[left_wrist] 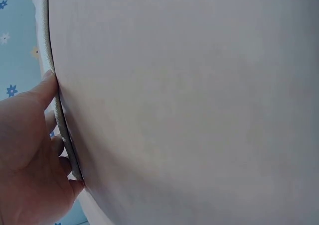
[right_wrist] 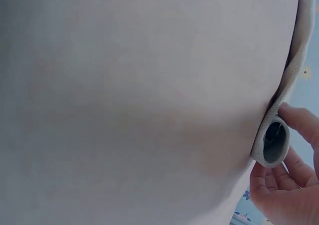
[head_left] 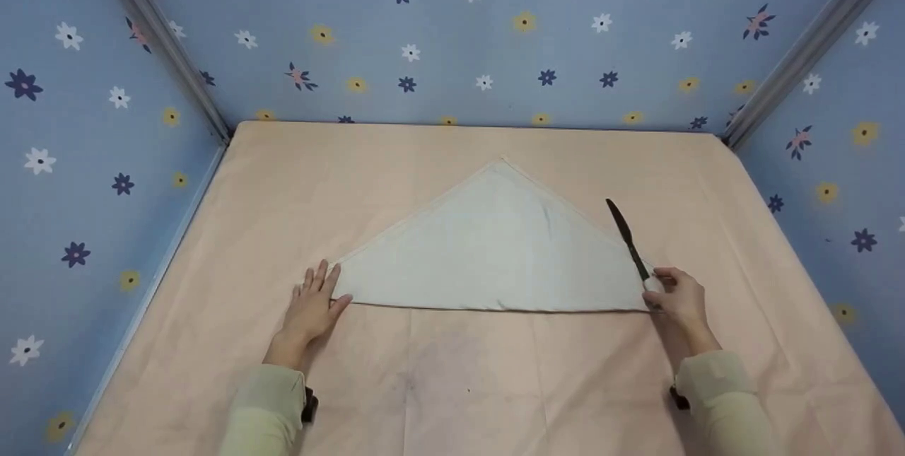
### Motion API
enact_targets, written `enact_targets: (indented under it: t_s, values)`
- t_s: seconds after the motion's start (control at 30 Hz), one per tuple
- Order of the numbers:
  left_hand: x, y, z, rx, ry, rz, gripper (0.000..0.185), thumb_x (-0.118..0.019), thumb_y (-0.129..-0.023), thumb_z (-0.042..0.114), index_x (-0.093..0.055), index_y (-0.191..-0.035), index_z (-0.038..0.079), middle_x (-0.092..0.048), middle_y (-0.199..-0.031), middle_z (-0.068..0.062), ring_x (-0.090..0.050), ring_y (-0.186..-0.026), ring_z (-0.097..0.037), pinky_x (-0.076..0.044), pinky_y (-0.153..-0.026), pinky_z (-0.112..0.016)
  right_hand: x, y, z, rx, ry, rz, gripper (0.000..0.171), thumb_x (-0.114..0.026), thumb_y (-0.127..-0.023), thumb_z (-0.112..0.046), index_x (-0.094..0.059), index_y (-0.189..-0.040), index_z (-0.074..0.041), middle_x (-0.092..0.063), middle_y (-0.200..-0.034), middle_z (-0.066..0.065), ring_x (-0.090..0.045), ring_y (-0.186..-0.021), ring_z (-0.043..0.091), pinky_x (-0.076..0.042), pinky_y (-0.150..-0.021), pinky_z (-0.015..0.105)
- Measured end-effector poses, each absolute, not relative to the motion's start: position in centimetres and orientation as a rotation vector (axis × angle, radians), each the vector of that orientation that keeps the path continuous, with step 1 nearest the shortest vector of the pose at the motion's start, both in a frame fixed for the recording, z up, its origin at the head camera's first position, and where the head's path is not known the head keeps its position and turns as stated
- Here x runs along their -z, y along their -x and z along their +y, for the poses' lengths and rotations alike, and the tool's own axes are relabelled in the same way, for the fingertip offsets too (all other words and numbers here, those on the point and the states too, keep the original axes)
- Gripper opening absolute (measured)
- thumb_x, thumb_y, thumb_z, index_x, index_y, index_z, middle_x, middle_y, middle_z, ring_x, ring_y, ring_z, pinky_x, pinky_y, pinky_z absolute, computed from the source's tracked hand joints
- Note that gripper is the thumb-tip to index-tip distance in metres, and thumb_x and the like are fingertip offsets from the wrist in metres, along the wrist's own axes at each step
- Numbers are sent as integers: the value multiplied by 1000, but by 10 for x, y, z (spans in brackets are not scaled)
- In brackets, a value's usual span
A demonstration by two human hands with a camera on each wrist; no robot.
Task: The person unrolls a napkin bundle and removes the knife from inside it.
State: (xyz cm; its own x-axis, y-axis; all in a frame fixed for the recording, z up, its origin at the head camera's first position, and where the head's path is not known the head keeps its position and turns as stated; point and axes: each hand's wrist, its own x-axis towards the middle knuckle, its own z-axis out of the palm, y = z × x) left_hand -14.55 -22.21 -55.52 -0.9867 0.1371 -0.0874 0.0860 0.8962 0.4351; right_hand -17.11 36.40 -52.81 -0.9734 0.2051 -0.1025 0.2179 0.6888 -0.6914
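Note:
A pale cloth (head_left: 495, 251) folded into a triangle lies flat on the peach-coloured table (head_left: 459, 378). My left hand (head_left: 314, 300) rests flat beside the cloth's left corner, fingers straight; in the left wrist view its thumb (left_wrist: 42, 93) touches the cloth's hem (left_wrist: 50, 60). A dark knife (head_left: 626, 237) lies along the cloth's right slanted edge. My right hand (head_left: 675, 293) pinches the cloth's right corner by the knife's handle. In the right wrist view the cloth corner (right_wrist: 259, 145) is curled round the dark handle end (right_wrist: 275, 138), with my fingers (right_wrist: 299, 123) on it.
Blue walls (head_left: 452, 39) printed with flowers and butterflies close in the table at the back and both sides. Metal posts (head_left: 170, 53) stand in the back corners. A faint stain (head_left: 445, 357) marks the table in front of the cloth.

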Motion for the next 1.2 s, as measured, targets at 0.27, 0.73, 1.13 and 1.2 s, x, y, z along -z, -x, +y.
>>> enact_targets:
  t_s: [0.27,0.73,1.13,1.2]
  values:
    - [555,145,-222,-682,-184,2953,62,-46,-92,33,-23,-139,-1,-12,-143,-26,-7,-128,-46,-8,-99,-61,528,171,365,1183,-384,2866,48,-59,-73,5,-47,-119,9,-49,-113,28,-47,-104,38,-42,-86,44]
    - [558,144,-223,-662,-177,2963,62,-45,-92,33,-23,-139,-1,-12,-142,-26,-7,-128,-46,-8,-99,-61,528,168,372,1213,-393,2867,43,-56,-76,4,-49,-119,7,-52,-111,27,-53,-101,37,-50,-69,27]
    - [556,146,-223,-660,-173,2955,62,-45,-92,34,-22,-139,-1,-12,-143,-26,-6,-128,-46,-8,-99,-61,526,164,381,1276,-376,2879,40,-55,-80,4,-49,-120,7,-51,-113,28,-52,-101,37,-48,-69,18]
    - [556,146,-223,-654,-178,2958,62,-44,-92,34,-22,-139,-1,-12,-143,-26,-7,-128,-46,-8,-99,-61,525,163,382,1274,-370,2889,40,-55,-80,4,-50,-119,7,-51,-113,28,-53,-101,37,-47,-70,18]
